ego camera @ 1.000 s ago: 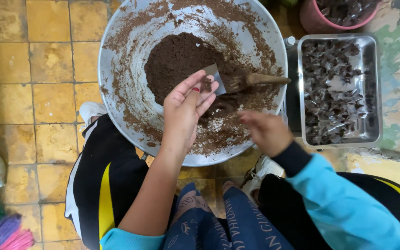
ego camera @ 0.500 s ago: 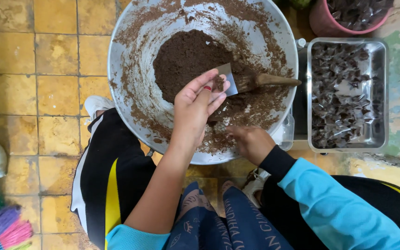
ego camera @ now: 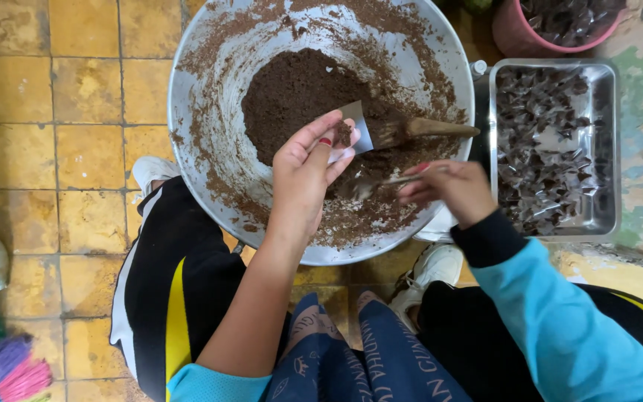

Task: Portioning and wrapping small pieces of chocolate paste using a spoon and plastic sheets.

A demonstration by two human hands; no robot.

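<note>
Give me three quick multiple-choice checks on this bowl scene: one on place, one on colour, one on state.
1. Where does the metal tray of dark wrapped pieces stand?
A. Right of the big bowl
B. Left of the bowl
C. Inside the bowl

2. What colour is the sleeve on the right hand?
A. Red
B. Light blue
C. White

3. What is the left hand doing?
A. Lying flat on the floor
B. Gripping the tray rim
C. Pinching a small clear wrapper with brown filling over the bowl

Answers:
1 A, the tray sits by the bowl's right rim.
2 B, a blue sleeve with dark cuff shows.
3 C, its fingers close on the wrapper above the brown mix.
</note>
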